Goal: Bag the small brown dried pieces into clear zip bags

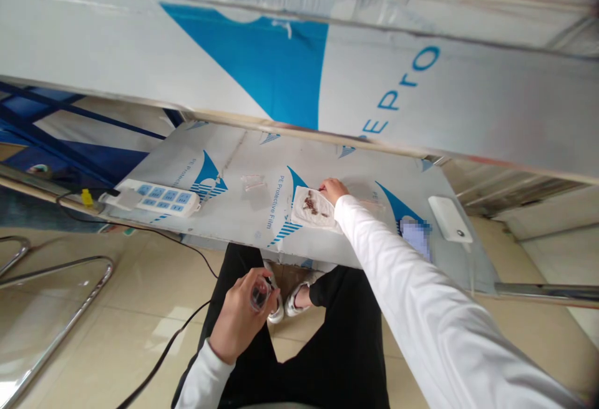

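My left hand (pixel 243 312), above my lap and in front of the table edge, is closed round a small clear cup (pixel 260 293) seen from above. On the table lies a white tissue (pixel 304 217) with several small dark brown bits (pixel 312 204) scattered on it. My right hand (pixel 334 190) rests at the tissue's upper right corner, its fingers bent and pressed together. Whether these fingers pinch the tissue or something small is hidden. Up and left of the tissue lies a small clear plastic piece (pixel 253 182).
A white power strip (pixel 161 197) with blue sockets lies at the table's left end, its black cable (pixel 185 325) hanging beside my leg. On the right are a white box-shaped device (pixel 450 219) and a blurred-out item (pixel 415 237). A film-covered shelf (pixel 224 66) crosses above the table (pixel 234 216).
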`<state>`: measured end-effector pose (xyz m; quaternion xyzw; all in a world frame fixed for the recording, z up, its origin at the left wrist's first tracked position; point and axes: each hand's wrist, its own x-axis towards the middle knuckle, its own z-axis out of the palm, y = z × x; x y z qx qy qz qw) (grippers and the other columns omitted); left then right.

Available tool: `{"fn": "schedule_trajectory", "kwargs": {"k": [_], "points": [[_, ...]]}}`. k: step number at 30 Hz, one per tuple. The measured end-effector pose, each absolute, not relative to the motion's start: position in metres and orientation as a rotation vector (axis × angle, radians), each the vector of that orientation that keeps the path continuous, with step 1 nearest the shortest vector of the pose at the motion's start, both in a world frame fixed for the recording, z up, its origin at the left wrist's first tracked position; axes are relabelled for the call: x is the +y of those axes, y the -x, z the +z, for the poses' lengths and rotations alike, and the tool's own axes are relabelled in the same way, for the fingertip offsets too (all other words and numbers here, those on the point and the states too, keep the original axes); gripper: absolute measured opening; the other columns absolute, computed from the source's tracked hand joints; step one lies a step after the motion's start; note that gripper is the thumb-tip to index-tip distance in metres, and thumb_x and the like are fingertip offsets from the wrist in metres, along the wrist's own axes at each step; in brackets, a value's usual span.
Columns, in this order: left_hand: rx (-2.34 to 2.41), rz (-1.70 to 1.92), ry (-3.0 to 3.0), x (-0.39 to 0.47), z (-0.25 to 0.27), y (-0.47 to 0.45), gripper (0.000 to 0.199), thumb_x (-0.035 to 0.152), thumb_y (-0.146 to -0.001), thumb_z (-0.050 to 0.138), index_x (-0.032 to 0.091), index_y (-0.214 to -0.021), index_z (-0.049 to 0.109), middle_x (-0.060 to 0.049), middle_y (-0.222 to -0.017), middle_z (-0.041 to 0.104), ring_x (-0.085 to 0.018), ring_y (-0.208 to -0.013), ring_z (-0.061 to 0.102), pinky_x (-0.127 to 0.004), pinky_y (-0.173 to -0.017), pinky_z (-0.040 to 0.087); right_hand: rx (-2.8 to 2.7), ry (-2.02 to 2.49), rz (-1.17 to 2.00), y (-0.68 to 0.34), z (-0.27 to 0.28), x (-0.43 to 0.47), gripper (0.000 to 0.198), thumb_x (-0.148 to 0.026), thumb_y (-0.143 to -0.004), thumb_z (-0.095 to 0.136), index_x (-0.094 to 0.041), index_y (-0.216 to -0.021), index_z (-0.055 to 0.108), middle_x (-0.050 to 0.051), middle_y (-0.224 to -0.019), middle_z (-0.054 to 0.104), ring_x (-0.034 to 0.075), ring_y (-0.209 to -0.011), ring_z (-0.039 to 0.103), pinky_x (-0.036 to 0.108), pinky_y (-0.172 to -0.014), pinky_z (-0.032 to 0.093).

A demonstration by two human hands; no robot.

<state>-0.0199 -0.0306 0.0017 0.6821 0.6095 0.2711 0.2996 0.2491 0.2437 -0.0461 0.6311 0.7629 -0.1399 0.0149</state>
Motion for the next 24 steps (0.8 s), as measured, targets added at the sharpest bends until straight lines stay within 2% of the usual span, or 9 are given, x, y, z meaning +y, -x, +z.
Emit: {"fn": "schedule_trajectory", "kwargs": {"k": [3,11,17,21,24], "points": [[1.598,0.716,-1.814,-0.031,0.002,0.018,0.024,0.031,-0.081,0.060,0.023,-0.102,0.053,0.002,-0.075,0.064,-0.015,-0.071,0.064,-0.027,-0.069,0.051,2.318,-1.926,-0.519,-0.250,-0.046,0.255,0.031,-0.033,-0.092,0.055,-0.018,-0.119,0.055,0.008,-0.120,0.057,0.020,-0.100,0.060,0.041,-0.084,0.052],[1.621,0.726,-1.790,-0.033,-0.003,0.026,0.026,0.035,-0.081,0.060,0.023,-0.104,0.054,0.001,-0.074,0.064,-0.015,-0.070,0.065,-0.027,-0.069,0.052,2.256,-1.887,-0.723,-0.256,-0.044,0.274,0.032,-0.033,-0.091,0.056,-0.017,-0.119,0.055,0.008,-0.119,0.058,0.021,-0.100,0.060,0.041,-0.084,0.052],[1.613,0.733,-1.777,-0.029,-0.001,0.026,0.026,0.033,-0.081,0.060,0.022,-0.104,0.054,0.002,-0.073,0.063,-0.014,-0.069,0.064,-0.027,-0.068,0.052,2.247,-2.016,-0.735,-0.263,-0.051,0.266,0.030,-0.033,-0.091,0.055,-0.016,-0.116,0.057,0.008,-0.117,0.059,0.020,-0.098,0.061,0.041,-0.083,0.052],[1.617,0.743,-1.782,-0.025,0.001,0.022,0.025,0.032,-0.079,0.061,0.022,-0.102,0.055,0.002,-0.073,0.064,-0.014,-0.069,0.064,-0.026,-0.068,0.052,2.248,-2.159,-0.679,-0.267,-0.053,0.258,0.021,-0.029,-0.083,0.065,-0.015,-0.099,0.069,0.007,-0.100,0.070,0.017,-0.091,0.066,0.027,-0.081,0.050],[1.614,0.721,-1.789,-0.025,0.000,0.020,0.026,0.032,-0.079,0.062,0.022,-0.102,0.055,0.003,-0.073,0.064,-0.014,-0.069,0.065,-0.025,-0.068,0.052,2.265,-2.234,-0.642,-0.266,-0.052,0.256,0.019,-0.026,-0.078,0.069,-0.017,-0.094,0.073,0.006,-0.094,0.074,0.015,-0.088,0.068,0.020,-0.076,0.049]]}}
